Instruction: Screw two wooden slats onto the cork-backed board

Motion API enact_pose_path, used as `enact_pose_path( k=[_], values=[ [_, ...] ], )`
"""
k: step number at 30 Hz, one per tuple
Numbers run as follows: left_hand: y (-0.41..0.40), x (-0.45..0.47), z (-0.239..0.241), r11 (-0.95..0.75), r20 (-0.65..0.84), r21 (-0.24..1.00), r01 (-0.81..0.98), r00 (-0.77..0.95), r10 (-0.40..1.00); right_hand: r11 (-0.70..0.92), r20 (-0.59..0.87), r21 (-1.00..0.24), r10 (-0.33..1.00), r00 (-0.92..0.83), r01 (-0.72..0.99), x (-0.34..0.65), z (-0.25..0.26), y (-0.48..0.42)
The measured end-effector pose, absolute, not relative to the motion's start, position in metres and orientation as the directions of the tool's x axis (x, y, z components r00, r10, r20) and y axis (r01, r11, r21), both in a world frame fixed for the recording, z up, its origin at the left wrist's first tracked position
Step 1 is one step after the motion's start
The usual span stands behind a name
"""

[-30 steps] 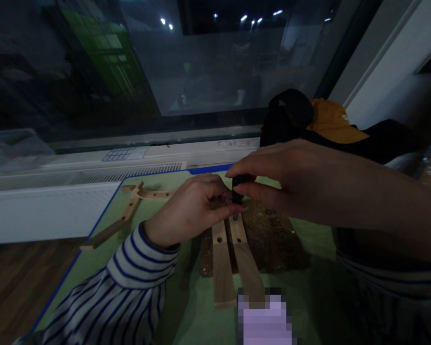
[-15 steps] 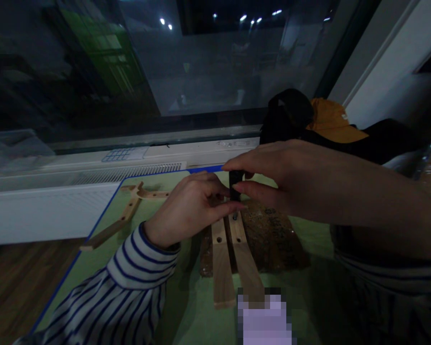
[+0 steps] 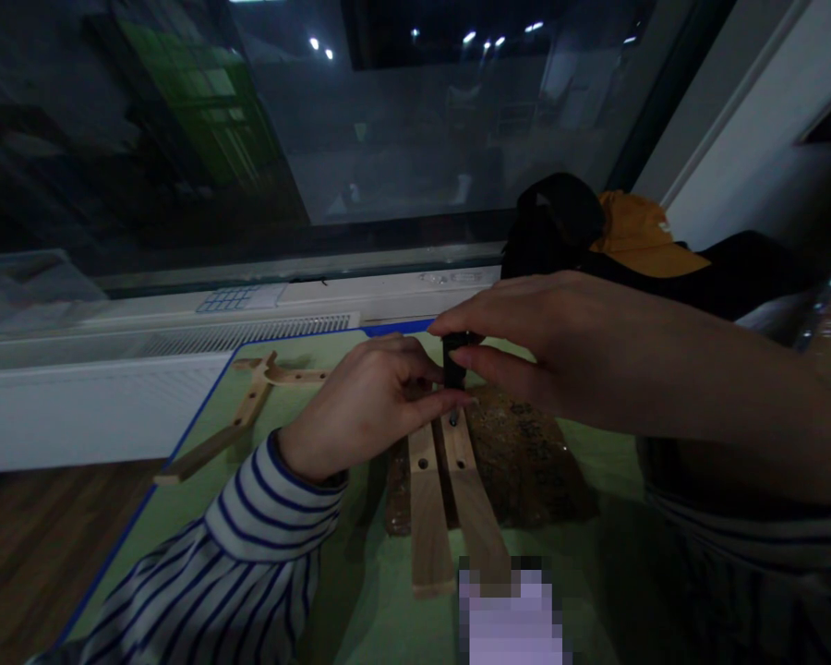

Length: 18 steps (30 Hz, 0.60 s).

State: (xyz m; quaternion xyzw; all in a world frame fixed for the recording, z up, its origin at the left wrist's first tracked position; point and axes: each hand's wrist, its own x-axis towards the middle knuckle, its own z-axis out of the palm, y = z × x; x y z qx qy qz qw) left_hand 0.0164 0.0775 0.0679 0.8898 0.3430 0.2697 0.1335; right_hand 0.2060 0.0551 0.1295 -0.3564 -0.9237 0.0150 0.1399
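Note:
Two pale wooden slats [image 3: 450, 499] with drilled holes lie side by side on a brown speckled sheet [image 3: 526, 462] on the green mat [image 3: 346, 591]. My left hand [image 3: 367, 406], in a striped sleeve, is closed and pinches the far end of the slats. My right hand [image 3: 547, 342] reaches in from the right and pinches a small black tool [image 3: 454, 362] upright between thumb and forefinger, its tip at a hole in the right slat.
A third wooden piece [image 3: 242, 416] with a forked end lies at the mat's far left. A black bag with an orange cap [image 3: 630, 240] sits at the back right. A white radiator cover [image 3: 111, 388] and a dark window run along the back.
Almost nothing has moved. My right hand has shifted a little around the black tool, which stays upright over the right slat. My left hand keeps its pinch.

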Motion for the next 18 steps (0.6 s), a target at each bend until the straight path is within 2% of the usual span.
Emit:
enact_pose_path(
  k=[18],
  values=[
    [0.0772,0.0160,0.0671,-0.720,0.349,0.444,0.533,0.638,0.687,0.714,0.206,-0.138,0.698,-0.686,0.686,0.2061,0.1308,0.0545]
  ],
)
